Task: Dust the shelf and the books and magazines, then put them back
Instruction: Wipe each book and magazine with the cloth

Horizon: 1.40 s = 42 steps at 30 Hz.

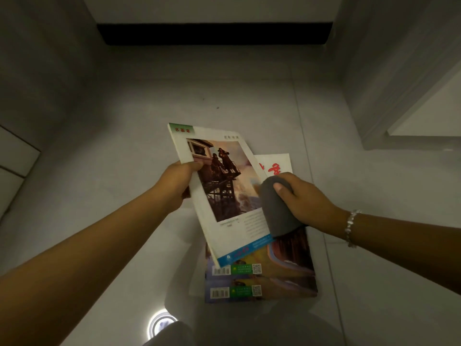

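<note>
My left hand [178, 187] grips a magazine [222, 191] by its left edge and holds it tilted above the floor; its cover carries a picture of figures on a tower. My right hand [305, 201] holds a grey cloth [277, 211] bunched under its fingers and presses it on the magazine's right edge. Below them a stack of magazines [274, 273] lies flat on the floor, a colourful back cover with barcodes on top. A white cover with red characters [277, 164] peeks out at the stack's far end.
Pale floor tiles [119, 171] stretch all around. A dark recess [214, 33] runs under a white ledge at the far end. A white door or panel edge [404, 116] stands at the right. A round lit reflection [159, 323] shines near my body.
</note>
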{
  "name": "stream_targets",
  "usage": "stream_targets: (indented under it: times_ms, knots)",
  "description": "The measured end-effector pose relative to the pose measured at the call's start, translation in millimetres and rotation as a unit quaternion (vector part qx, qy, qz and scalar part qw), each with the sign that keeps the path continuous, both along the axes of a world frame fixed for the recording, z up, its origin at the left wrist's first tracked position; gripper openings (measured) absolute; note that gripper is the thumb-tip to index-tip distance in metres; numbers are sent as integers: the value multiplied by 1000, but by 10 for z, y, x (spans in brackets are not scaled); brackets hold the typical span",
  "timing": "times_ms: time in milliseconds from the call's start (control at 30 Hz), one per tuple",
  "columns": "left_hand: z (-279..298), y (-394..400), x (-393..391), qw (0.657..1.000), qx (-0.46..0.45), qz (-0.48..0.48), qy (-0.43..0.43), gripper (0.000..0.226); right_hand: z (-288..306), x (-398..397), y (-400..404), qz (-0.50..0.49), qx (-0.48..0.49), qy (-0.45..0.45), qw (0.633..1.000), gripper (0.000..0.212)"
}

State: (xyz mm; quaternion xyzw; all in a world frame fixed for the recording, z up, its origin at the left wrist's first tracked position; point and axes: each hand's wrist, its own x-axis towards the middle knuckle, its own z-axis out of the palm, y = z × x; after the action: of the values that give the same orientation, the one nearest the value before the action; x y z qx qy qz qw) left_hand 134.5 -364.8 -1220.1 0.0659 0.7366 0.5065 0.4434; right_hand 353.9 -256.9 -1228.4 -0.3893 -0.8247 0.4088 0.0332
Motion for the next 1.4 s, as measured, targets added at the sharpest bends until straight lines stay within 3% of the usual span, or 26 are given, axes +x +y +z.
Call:
stream_targets:
  times_ms: [200, 467, 567, 701, 801, 867, 968, 1201, 1335, 1401]
  knots:
    - [313, 74, 117, 984, 2, -168, 63, 25, 181, -313, -77, 2, -19, 88, 996, 33]
    - [481, 119, 257, 977, 84, -190, -38, 26, 373, -461, -132, 44, -52, 127, 990, 38]
    - [563, 144, 287, 976, 111, -176, -69, 25, 462, -488, -89, 43, -37, 126, 990, 50]
    - [664, 168, 302, 973, 131, -165, -93, 34, 644, -505, 64, 63, 1, 110, 992, 26]
    - [714, 172, 313, 976, 161, -130, -70, 24, 884, -455, 252, 64, -7, 116, 991, 18]
    - [701, 187, 300, 981, 156, -112, 3, 25, 1048, -408, 362, 53, -20, 125, 991, 21]
    - [690, 217, 284, 984, 119, -95, 93, 45, 1280, -377, 453, 57, -18, 150, 987, 24]
    - [902, 162, 147, 984, 164, -66, -18, 82, 2011, -422, 463, 94, -28, 267, 959, 25]
    - [1163, 159, 60, 971, 233, -22, 51, 46, 2405, -426, 473, 84, 14, 324, 942, 25]
    - [1364, 149, 11, 954, 286, 13, 89, 44, 2603, -431, 500, 80, 60, 353, 930, 27]
